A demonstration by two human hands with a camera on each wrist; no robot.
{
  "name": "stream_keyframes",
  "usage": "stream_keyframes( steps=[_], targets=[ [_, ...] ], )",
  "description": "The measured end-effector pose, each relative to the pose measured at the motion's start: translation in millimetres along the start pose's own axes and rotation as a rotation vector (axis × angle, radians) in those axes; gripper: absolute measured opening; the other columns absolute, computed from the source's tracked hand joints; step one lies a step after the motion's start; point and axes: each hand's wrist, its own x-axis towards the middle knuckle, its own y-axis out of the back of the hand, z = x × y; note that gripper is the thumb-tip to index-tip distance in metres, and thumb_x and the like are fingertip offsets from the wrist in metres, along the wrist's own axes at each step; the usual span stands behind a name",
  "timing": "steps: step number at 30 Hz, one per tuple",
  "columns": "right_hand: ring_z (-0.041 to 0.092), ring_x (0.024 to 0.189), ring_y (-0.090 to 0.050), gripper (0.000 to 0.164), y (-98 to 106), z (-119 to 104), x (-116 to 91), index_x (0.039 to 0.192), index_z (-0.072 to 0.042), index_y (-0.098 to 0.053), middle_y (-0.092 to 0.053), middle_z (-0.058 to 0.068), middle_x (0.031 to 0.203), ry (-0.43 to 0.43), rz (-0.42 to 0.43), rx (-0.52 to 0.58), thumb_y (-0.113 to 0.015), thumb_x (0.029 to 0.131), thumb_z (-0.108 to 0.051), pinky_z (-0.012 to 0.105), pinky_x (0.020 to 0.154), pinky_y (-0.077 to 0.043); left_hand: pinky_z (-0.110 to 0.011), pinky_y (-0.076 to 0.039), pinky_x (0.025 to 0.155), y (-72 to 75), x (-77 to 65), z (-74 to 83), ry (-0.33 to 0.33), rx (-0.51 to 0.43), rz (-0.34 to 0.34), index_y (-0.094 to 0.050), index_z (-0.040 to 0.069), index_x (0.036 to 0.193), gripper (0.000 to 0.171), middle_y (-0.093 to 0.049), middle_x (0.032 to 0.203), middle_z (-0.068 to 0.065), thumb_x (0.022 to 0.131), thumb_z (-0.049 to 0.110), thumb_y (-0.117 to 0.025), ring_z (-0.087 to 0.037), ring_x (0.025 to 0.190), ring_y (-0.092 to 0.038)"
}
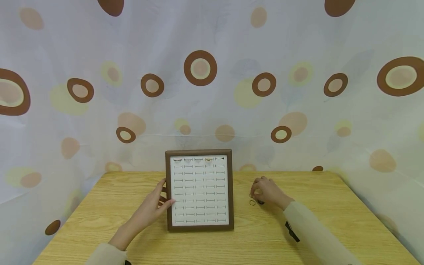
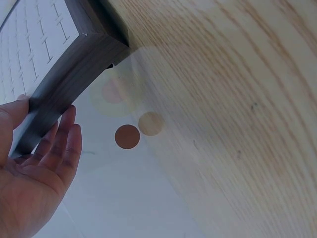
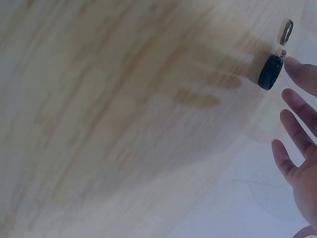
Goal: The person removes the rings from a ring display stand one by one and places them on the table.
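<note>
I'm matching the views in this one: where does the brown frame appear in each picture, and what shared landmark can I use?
Head: the frame is in the lower half, just left of centre, whole in view.
Left wrist: the frame is at upper left, cut off by the picture's edge.
Right wrist: not in it.
Landmark: the wooden table shows in all three views.

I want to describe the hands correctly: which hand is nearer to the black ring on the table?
Right. The right hand is close beside the black ring. The left hand is farther away, to the left, holding the left edge of the framed display.
</note>
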Motion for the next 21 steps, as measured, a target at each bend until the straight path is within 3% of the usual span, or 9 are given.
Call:
stream_keyframes(
  steps=[5,9,13,21],
  targets=[
    [0.029,0.090,-0.052,0.009,7,-1,-1,0.085,-0.015,-0.070,-0.062,0.004,0.095,0.019,0.053,-0.005,-0.073,0.076,-0.014,0.060,0.075,-0.043,-0.019,-0.052,0.068,0.1,-0.1,0.2,-0.001,0.011,0.000,-0.020,-0.002,0.142,0.074,-0.056,0.113,-0.014,0.088,0.029,-0.061,-0.014,0.080,-0.062],
    [0.027,0.086,-0.054,0.015,17,-4,1,0.089,-0.011,-0.068,-0.063,0.006,0.094,0.076,0.135,-0.004,-0.073,0.075,-0.010,0.049,0.070,-0.046,-0.019,-0.052,0.068,-0.1,0.0,0.0,0.000,0.015,-0.003,-0.020,-0.002,0.142,0.075,-0.056,0.113,-0.013,0.088,0.031,-0.060,-0.013,0.080,-0.062],
    [0.022,0.081,-0.055,0.021,30,-10,5,0.092,-0.010,-0.067,-0.064,0.004,0.091,0.128,0.235,-0.036,-0.075,0.073,-0.012,0.040,0.066,-0.046,-0.019,-0.051,0.068,-0.5,0.1,-0.6,0.000,0.011,-0.003,-0.020,-0.002,0.142,0.075,-0.056,0.113,-0.013,0.088,0.032,-0.060,-0.013,0.080,-0.062],
    [0.019,0.082,-0.054,0.024,61,-30,9,0.096,-0.013,-0.066,-0.064,0.002,0.093,0.128,0.345,-0.050,-0.076,0.074,-0.015,0.037,0.068,-0.044,-0.017,-0.051,0.067,-0.8,-0.2,-0.8,-0.004,0.002,0.001,-0.020,-0.003,0.141,0.074,-0.057,0.111,-0.013,0.088,0.029,-0.060,-0.012,0.078,-0.062]
  ],
)
